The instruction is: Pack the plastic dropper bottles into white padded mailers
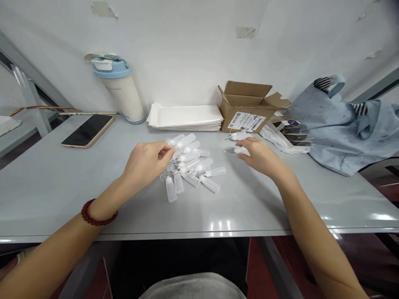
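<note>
A loose heap of small translucent plastic squeeze bottles [190,156], with white caps and thin looped tethers, lies in the middle of the table. My left hand [149,160], with a dark red bead bracelet [99,212] on its wrist, pinches its thumb and forefinger together at the heap's left edge. What lies between those fingertips I cannot make out. To the right of the heap, my right hand [258,154] has thumb and fingers around another squeeze bottle [239,150], partly hidden and resting low over the table. Just beyond it lies one more bottle [241,135].
Behind the heap are a stack of white packets [185,117] and an open cardboard box [246,110]. A phone [89,130] and a tumbler [121,91] stand at left. Blue cloth [330,124] and a plastic-wrapped pack [291,135] lie at right. The table's front edge [199,235] is near me.
</note>
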Tool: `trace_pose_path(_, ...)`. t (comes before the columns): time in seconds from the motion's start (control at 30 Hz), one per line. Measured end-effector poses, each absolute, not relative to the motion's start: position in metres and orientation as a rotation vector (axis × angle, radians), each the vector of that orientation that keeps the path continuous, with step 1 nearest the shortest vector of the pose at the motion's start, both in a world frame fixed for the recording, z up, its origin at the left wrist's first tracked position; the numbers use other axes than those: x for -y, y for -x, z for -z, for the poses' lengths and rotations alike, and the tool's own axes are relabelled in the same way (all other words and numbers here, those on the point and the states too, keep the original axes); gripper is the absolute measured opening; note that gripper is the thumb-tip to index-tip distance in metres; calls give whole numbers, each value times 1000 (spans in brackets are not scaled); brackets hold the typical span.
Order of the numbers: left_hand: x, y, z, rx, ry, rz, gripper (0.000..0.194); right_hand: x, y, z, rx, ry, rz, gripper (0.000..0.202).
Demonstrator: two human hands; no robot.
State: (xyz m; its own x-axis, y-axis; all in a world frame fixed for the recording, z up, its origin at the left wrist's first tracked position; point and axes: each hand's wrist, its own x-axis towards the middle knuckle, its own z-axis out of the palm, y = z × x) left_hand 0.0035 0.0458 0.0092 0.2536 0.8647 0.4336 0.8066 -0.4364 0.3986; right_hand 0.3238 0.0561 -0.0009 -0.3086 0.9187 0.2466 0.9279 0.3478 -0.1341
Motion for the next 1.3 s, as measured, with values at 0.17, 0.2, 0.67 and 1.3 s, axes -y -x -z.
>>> trace_pose_path(0.17,-45,-3,-11,-1686,-2399,-923,47,-62,-338,5,2396,1809,52,20)
trace_pose_path(0.2,-45,-3,-11,-1691,-2395,-946,48,-63,-339,6,2409,1820,53,21)
trace_pose_path(0.67,-36,-16,-6,-1535,-2438,-1139,46,-76,-336,22,2528,1713,130,28)
trace_pose_path(1.3,-27,-24,3,-1125,-2596,-936,25,-16,-251,-8,2471,901,285,23)
